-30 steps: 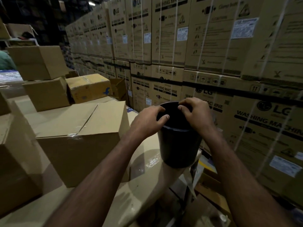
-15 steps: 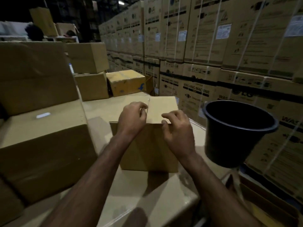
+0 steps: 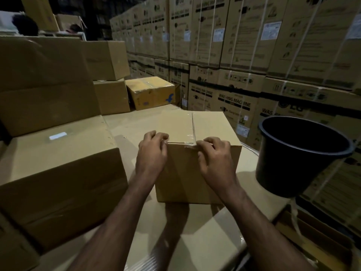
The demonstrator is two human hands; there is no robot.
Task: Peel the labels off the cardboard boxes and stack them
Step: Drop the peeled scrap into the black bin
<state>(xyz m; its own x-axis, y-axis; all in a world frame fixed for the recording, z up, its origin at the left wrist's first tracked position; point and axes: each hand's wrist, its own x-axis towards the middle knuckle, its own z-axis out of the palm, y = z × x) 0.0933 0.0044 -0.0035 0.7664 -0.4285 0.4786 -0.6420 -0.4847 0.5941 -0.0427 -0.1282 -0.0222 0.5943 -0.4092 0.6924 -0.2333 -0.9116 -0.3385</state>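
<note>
Your small cardboard box (image 3: 197, 153) stands in front of you on a wide, film-wrapped cardboard surface (image 3: 195, 241), with the black bucket (image 3: 298, 155) near it on your right and a bigger brown box (image 3: 58, 177) just beside it on your left. Both hands are at the near top edge of the small box. Your left hand (image 3: 151, 155) has its fingers curled over the left corner. Your right hand (image 3: 214, 159) has its fingers curled at the place where the clear tape (image 3: 193, 132) of the top seam comes down over the edge.

It seems that the right fingers pinch or pick at the end of this tape, but the light is weak and I cannot tell surely if a piece is already lifted. No paper label shows on the faces of this box that I can see.

To do this step well, I would advise you to hold the box firmly down with the left hand, so it does not slide on the smooth film. Lift one corner of the strip with a fingernail first. Then pull low and slowly, close along the cardboard, so the strip comes off whole and does not tear the brown paper. The bucket is probably for the pieces, so keep it in reach.
</note>
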